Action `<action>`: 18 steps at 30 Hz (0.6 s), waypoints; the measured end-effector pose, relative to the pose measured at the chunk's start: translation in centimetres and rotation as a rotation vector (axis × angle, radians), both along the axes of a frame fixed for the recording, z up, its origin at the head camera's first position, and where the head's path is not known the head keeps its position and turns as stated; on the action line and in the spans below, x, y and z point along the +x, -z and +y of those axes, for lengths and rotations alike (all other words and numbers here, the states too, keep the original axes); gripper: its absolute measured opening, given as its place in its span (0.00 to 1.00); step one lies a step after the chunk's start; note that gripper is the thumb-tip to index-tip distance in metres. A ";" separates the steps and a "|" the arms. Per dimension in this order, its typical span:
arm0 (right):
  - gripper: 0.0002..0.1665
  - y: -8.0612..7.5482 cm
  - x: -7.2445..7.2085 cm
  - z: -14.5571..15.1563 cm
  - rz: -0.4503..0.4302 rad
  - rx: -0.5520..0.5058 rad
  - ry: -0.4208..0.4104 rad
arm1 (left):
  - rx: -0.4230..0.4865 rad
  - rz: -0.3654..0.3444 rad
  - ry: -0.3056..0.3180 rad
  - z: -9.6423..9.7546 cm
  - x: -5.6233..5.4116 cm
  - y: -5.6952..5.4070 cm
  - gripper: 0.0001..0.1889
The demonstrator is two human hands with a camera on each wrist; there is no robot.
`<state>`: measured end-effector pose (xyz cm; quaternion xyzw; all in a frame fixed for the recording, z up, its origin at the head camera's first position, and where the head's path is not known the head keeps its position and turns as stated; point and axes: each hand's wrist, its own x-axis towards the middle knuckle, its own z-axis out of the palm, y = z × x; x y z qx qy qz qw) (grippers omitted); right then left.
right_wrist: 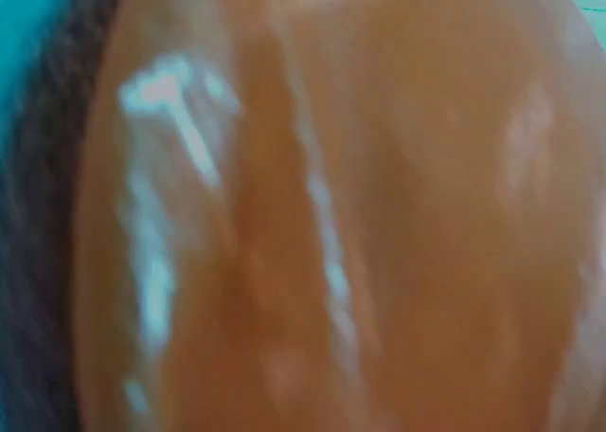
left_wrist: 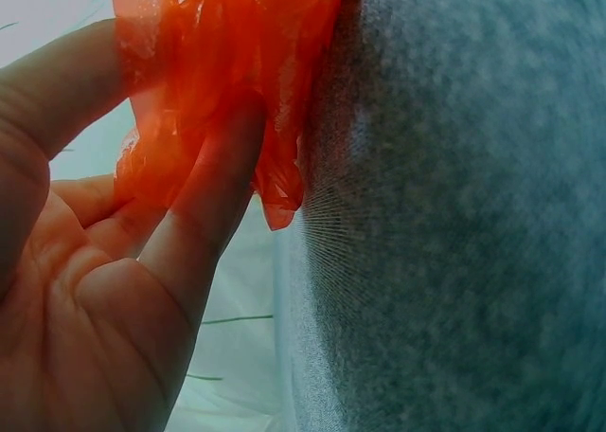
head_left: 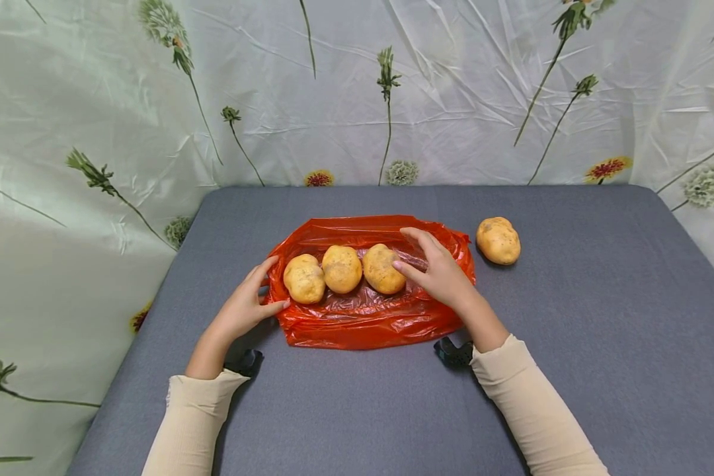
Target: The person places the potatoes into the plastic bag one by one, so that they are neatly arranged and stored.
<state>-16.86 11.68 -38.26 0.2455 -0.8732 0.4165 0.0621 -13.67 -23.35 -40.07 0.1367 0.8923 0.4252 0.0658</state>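
Observation:
Three yellow potatoes lie in a row on an opened red plastic bag [head_left: 363, 334]: the left potato [head_left: 305, 280], the middle potato [head_left: 342, 269] and the right potato [head_left: 383, 270]. My left hand [head_left: 244, 305] is at the bag's left end, thumb and fingers spread. In the left wrist view, thin red film of the bag [left_wrist: 218, 44] overlaps its fingers [left_wrist: 213, 186], which are fairly straight. Over the bag's right part is my right hand [head_left: 443, 271], fingers apart, its thumb tip right at the right potato. Blurred red film fills the right wrist view.
Another potato [head_left: 498, 240] sits on the grey table [head_left: 357, 410], just beyond the bag's right end. Behind the table hangs a pale cloth [head_left: 333, 99] with a flower print. A black device [head_left: 454, 352] is by the right wrist, another [head_left: 246, 362] by the left.

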 end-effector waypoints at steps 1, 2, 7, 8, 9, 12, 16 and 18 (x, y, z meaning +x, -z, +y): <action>0.34 -0.1 0.0 0.2 0.019 -0.003 0.006 | -0.002 0.000 0.001 0.0 0.0 0.0 0.44; 0.34 -0.2 0.0 0.4 0.037 -0.010 0.012 | -0.003 0.001 0.001 0.0 0.0 0.0 0.44; 0.33 -0.6 0.1 1.6 0.126 -0.083 0.031 | -0.004 0.005 0.002 0.0 0.0 -0.1 0.44; 0.33 -0.6 0.1 1.8 0.139 -0.097 0.038 | -0.003 0.006 0.002 0.0 0.0 -0.1 0.44; 0.33 -0.7 0.1 2.1 0.148 -0.106 0.049 | -0.003 0.006 0.001 0.0 0.0 -0.1 0.44; 0.32 -0.9 0.1 3.0 0.136 -0.118 0.093 | -0.001 0.005 0.000 -0.1 0.0 0.0 0.44; 0.33 -0.9 0.0 4.5 0.109 -0.132 0.153 | -0.002 -0.004 -0.003 0.0 0.1 -0.1 0.44; 0.33 -0.9 -0.1 5.3 0.117 -0.144 0.179 | -0.009 -0.006 -0.005 0.2 0.1 -0.3 0.44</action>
